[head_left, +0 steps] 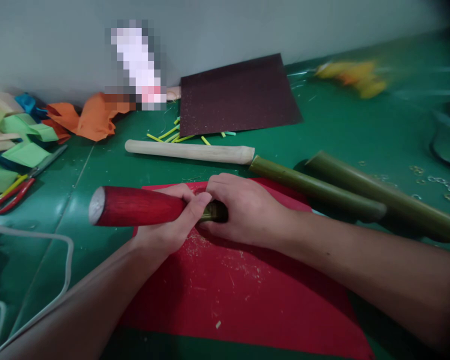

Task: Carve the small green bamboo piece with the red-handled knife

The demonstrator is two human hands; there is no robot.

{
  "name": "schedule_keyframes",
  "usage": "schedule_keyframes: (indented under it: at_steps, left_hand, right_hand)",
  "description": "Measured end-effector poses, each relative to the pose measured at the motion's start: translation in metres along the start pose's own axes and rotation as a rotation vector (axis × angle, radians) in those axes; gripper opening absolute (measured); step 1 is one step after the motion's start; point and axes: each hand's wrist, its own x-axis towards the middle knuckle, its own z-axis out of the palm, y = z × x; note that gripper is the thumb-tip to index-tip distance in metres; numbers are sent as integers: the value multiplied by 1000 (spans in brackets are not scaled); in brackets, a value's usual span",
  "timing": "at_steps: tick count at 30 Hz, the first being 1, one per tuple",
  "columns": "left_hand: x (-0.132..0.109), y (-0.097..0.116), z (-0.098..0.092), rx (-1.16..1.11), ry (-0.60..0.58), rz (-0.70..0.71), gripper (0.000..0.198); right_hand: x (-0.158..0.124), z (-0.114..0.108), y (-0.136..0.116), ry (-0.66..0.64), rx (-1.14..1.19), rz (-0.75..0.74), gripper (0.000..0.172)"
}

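My left hand [165,225] is closed round a thick red cylinder [140,206] with a whitish end facing left; its far end is hidden by my fingers. A short piece of green bamboo tube [210,212] shows between my two hands, its dark hollow opening visible. My right hand [243,207] wraps round this tube, and my left thumb lies against its near side. Whether the cylinder touches the bamboo cannot be made out. Both hands are above a red sheet [255,300] sprinkled with pale shavings.
Beyond the hands lie a pale peeled stick [191,151] and two green bamboo lengths [315,187] [390,197]. A dark brown sheet [236,100] is behind. At left are red-handled scissors [13,197], orange paper [97,117], green paper pieces [28,150] and a white cable [69,260].
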Motion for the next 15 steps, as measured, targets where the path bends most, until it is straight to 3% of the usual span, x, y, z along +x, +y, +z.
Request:
schedule_keyframes:
  at_steps: [4,15]
  left_hand:
    - [0,0,3,-37,50,-29,29]
    - [-1,-2,-2,-9,-13,-20,32]
  right_hand:
    - [0,2,0,6,-5,11,21]
    - [-1,0,0,-23,7,22,20]
